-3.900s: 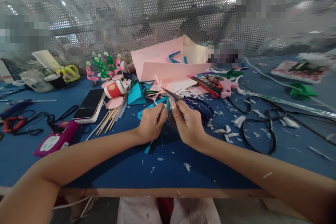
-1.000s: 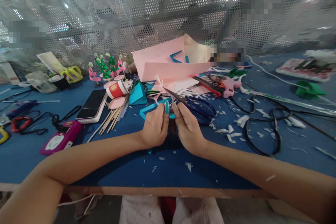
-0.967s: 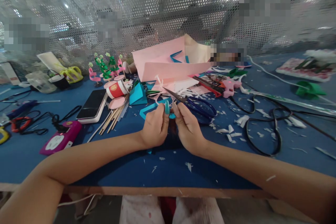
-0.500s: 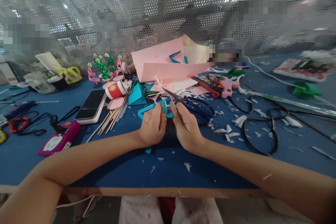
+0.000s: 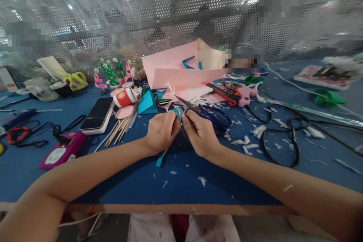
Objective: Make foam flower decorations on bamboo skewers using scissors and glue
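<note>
My left hand [image 5: 161, 131] is closed in a pinch on a bright blue paper strip [image 5: 159, 160], whose tail hangs out below the fist beside a thin stick. Against it, my right hand [image 5: 202, 133] pinches the same strip, and the fingertips of both hands meet. A bit of blue shows there; the rest of the strip is hidden by the fingers. Just beyond the right hand lie scissors [image 5: 217, 117] with dark blue handles, blades pointing to the far left. A folded blue paper piece [image 5: 147, 103] stands beyond the left hand.
Left of my hands lie wooden sticks [image 5: 117, 132], a red-and-white paper cup [image 5: 124, 97], a phone [image 5: 98, 115] and a purple power strip [image 5: 62, 150]. Pink paper [image 5: 187, 77] stands behind. A pink glue gun [image 5: 246, 94], black cable [image 5: 295, 147] and white scraps lie right.
The hands have come closer together at the fingertips, covering the blue piece seen between them a second ago. The left fist has turned, and more of the strip's tail shows below it.
</note>
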`<state>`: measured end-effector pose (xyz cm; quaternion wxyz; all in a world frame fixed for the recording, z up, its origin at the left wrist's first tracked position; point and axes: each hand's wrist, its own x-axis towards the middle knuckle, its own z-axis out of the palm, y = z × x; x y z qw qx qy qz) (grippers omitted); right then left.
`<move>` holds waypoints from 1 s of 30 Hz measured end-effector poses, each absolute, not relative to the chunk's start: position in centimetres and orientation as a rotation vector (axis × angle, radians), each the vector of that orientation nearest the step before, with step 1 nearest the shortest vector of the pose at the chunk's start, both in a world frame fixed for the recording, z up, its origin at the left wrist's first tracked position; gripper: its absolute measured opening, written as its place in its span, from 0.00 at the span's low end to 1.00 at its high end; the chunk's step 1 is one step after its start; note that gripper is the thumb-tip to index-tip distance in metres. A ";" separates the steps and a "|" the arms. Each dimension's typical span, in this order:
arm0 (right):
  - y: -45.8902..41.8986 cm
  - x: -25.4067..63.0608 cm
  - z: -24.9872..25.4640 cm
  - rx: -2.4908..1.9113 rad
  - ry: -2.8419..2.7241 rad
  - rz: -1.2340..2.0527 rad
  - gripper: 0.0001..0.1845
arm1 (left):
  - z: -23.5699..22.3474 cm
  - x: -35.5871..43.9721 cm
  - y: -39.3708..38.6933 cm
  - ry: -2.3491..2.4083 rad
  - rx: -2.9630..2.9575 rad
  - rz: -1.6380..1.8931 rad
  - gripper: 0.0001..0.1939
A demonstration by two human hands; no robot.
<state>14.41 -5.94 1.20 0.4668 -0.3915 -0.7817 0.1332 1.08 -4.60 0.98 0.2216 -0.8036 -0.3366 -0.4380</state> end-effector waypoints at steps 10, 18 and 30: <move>-5.9 14.4 1.2 -0.920 -1.865 0.492 0.16 | 1.1 0.7 -5.0 -1.176 -2.452 -1.443 0.11; -6.0 14.2 1.2 -0.910 -1.780 0.591 0.16 | 0.9 0.7 -4.8 -1.140 -2.690 -1.603 0.12; -6.6 13.6 1.0 -0.850 -1.707 0.646 0.16 | 1.0 1.5 -5.9 -1.150 -2.593 -1.564 0.08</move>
